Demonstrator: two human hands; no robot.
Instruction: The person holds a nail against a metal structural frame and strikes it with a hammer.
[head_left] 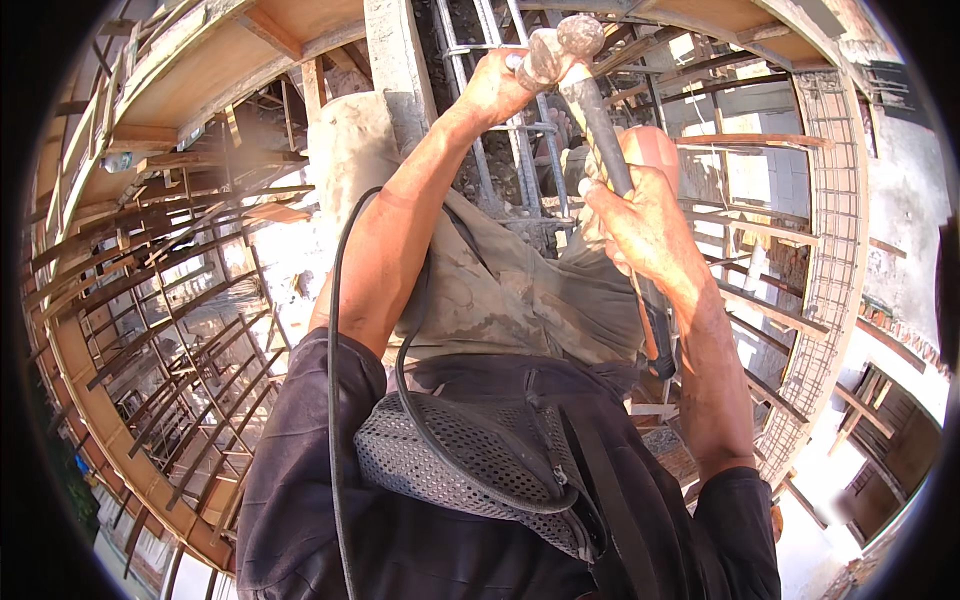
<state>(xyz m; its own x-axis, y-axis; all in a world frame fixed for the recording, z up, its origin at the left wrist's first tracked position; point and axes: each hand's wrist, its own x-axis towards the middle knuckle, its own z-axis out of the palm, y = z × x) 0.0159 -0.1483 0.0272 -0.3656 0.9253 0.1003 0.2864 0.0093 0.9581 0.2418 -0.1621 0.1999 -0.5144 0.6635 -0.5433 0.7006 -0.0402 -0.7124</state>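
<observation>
My right hand (pixel 640 225) is wrapped round the handle of a hammer (pixel 598 125). The handle slants up and left to a dusty, rounded steel head, while its orange and black lower end reaches down past my wrist. Just left of that head, my left hand (pixel 498 90) is closed, its fingertips close against the metal. What those fingers pinch, if anything, is hidden by the hammer head. Below both hands runs a rebar cage (pixel 520 150) of long bars and cross ties, between my trousered knees.
A concrete-crusted beam (pixel 398 75) lies beside my left knee. Wooden formwork (pixel 240 60) curves along the upper left, with props and poles far below. A mesh of thin rebar (pixel 835 190) runs down the right. A black cable (pixel 335 400) and mesh pouch (pixel 450 450) hang at my chest.
</observation>
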